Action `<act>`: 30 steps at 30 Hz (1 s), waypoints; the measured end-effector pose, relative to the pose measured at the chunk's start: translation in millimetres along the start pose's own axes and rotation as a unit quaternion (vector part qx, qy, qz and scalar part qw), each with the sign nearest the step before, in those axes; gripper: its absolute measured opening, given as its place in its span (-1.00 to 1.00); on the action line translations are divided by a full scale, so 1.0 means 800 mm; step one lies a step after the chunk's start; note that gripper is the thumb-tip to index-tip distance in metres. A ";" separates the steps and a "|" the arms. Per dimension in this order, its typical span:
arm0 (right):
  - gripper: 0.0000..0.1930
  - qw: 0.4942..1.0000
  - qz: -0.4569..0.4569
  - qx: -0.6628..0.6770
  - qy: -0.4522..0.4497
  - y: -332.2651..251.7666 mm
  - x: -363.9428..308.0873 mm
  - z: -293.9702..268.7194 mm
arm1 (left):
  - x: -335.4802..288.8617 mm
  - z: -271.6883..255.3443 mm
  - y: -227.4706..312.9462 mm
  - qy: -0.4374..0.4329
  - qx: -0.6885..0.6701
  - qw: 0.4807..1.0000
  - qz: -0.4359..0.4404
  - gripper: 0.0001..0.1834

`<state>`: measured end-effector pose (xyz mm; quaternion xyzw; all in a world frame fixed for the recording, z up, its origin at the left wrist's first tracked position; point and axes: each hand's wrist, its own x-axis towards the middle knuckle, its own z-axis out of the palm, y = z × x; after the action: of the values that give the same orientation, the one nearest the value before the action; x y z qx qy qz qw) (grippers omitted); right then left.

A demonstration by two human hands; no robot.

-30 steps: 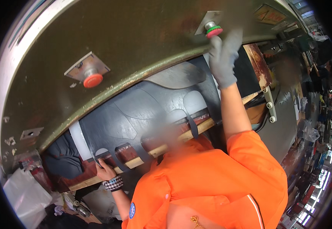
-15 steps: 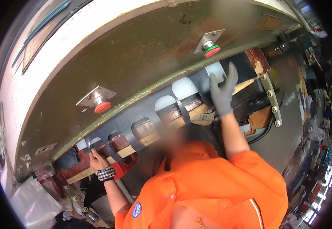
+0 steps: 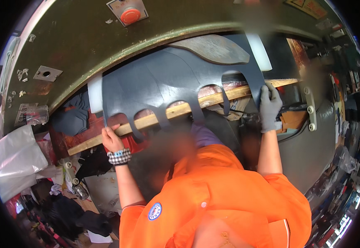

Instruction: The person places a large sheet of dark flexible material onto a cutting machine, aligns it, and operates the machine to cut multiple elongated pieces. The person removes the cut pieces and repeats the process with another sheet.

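Note:
A dark grey, smooth, flexible sheet (image 3: pixel 155 78) with rounded cut-outs along its near edge spans the work surface under the machine. Its near-left corner is pinched by my bare left hand (image 3: pixel 113 140), which has a black-and-white checked band at the wrist. At the far right end of the sheet, a narrow strip is gripped by my right hand (image 3: pixel 270 106) in a grey glove. A flat, curved grey-brown plate (image 3: pixel 217 48) lies on the sheet's far right part. White board shows past the sheet on the left (image 3: pixel 95 94) and on the right (image 3: pixel 258 51).
A green machine beam (image 3: pixel 76 45) crosses above the sheet, carrying a red push button (image 3: pixel 130 16). Dark cut pieces (image 3: pixel 69 118) lie at the left. A wooden strip (image 3: pixel 180 109) edges the surface. Clear plastic bags (image 3: pixel 16 159) hang at the left; white rollers (image 3: pixel 310 109) stand at the right.
My right hand has come down from raised, spread fingers to grip the sheet's right strip. The sheet lies differently, and the curved plate now shows. The view has shifted.

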<state>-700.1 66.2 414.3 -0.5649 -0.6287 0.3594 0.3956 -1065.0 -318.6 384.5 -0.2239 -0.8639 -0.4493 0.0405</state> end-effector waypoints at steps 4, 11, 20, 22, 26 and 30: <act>-0.62 0.943 -0.178 -0.275 0.062 -0.018 -0.019 -0.035 | -0.018 -0.032 0.041 -0.017 -0.016 0.996 -0.081 -0.65; -0.07 0.805 -0.397 -0.382 -0.222 -0.068 -0.046 0.043 | -0.080 0.042 0.113 -0.308 0.189 0.877 0.317 0.12; -0.10 0.780 -0.337 -0.382 -0.364 -0.076 -0.083 -0.024 | -0.002 -0.118 0.242 0.133 -0.186 0.973 -0.026 -0.75; -0.11 0.789 -0.290 -0.340 -0.422 -0.085 -0.077 -0.040 | -0.061 -0.086 0.274 0.015 -0.035 0.999 0.002 -0.65; -0.14 0.828 -0.105 -0.120 -0.538 -0.099 -0.030 -0.080 | -0.244 0.058 0.273 -0.396 0.288 0.858 0.157 0.22; -0.21 0.882 0.008 -0.044 -0.469 -0.083 0.002 -0.158 | -0.220 0.033 0.228 -0.256 0.148 0.907 0.299 -0.27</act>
<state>-614.3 61.2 528.6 -0.3523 -0.7514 0.5574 0.0257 -826.2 -268.9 459.7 -0.5706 -0.7935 -0.2108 -0.0167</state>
